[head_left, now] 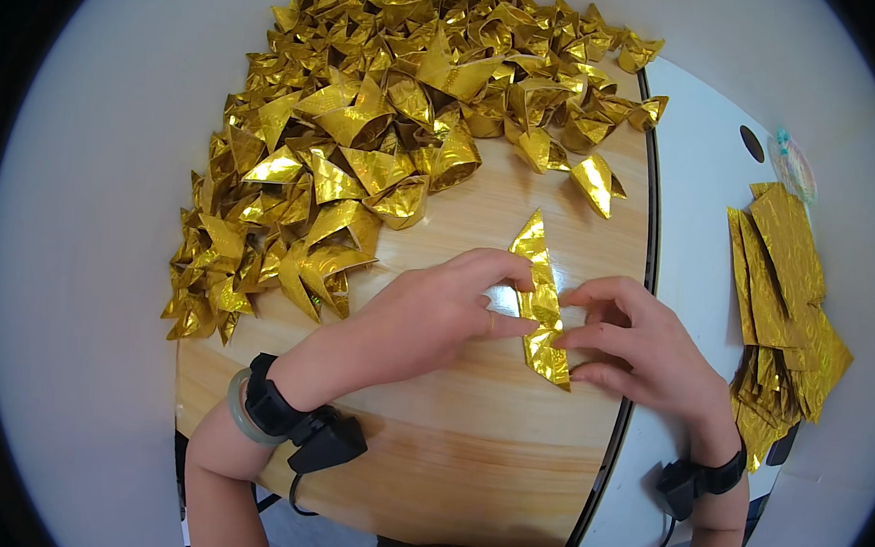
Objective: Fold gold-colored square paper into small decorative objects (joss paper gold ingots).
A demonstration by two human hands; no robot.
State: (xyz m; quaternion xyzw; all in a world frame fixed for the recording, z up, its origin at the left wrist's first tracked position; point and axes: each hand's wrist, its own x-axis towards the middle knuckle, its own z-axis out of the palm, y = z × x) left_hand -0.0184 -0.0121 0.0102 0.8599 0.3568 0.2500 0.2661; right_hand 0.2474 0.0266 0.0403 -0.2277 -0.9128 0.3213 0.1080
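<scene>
A long, narrow piece of folded gold foil paper (544, 301) with pointed ends lies on the wooden tabletop between my hands. My left hand (446, 299) closes on its left side, thumb and index finger pressed against the foil. From the other side, my right hand (639, 341) has its bent fingertips at the paper's right edge, around the middle and lower part. Just beyond the far tip sits a single finished-looking gold foil ingot (596, 185). Part of the folded paper is hidden beneath my fingers.
A large heap of folded gold foil ingots (367, 119) covers the far and left side of the wooden table (467, 446). On the white table (695, 239) at right lies a stack of flat gold foil sheets (783, 275). A dark seam divides the two tables.
</scene>
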